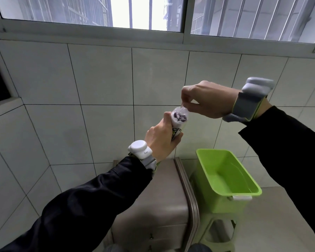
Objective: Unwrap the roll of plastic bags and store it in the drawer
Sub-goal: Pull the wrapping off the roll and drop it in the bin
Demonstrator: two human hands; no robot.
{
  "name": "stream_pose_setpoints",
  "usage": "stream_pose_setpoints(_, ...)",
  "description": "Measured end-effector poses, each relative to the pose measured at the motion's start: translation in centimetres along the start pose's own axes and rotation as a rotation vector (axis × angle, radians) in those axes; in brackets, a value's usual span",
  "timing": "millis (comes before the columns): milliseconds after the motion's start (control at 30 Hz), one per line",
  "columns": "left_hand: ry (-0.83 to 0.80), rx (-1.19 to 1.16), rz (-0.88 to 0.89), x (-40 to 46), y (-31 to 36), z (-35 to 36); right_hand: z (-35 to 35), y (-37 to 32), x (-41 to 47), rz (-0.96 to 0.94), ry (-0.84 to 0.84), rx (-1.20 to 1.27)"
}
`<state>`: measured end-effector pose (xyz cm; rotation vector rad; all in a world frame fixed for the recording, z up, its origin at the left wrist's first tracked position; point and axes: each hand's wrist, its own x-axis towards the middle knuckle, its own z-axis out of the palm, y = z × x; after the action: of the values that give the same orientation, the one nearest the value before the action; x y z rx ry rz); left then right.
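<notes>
My left hand point(162, 139) grips a roll of plastic bags point(178, 120) held upright at chest height, its purple end showing through clear wrapper. My right hand point(205, 100) is above it, fingers pinched on the wrapper's twisted top. Below stands a grey drawer cabinet point(164, 200); its drawer fronts point(164, 233) with small knobs appear closed.
A green plastic bin point(225, 179) sits on a green stool point(218, 231) right of the cabinet. White tiled walls rise behind, with a barred window above. Both wrists wear white bands with devices.
</notes>
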<state>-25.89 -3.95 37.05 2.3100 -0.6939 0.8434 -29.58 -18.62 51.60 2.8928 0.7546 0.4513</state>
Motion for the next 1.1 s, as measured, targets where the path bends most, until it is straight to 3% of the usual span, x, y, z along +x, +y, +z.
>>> stream_pose_setpoints(400,-0.020,0.001,-0.016,-0.4,0.0,0.5,-0.9,0.8,0.1,0.071,0.071,0.222)
stream_pose_setpoints(567,-0.036,0.023,-0.034,-0.1,0.2,0.2,-0.5,0.9,0.0,0.047,0.264,0.332)
stream_pose_setpoints(633,-0.031,0.018,-0.053,0.2,0.3,0.1,-0.5,0.8,-0.4,0.034,0.266,0.413)
stream_pose_setpoints(800,-0.020,0.000,-0.090,0.2,0.4,0.0,0.9,0.9,-1.1,0.015,0.201,0.440)
stream_pose_setpoints(1100,-0.021,0.039,-0.111,0.3,0.7,0.3,1.7,1.5,-0.8,0.072,0.384,0.327)
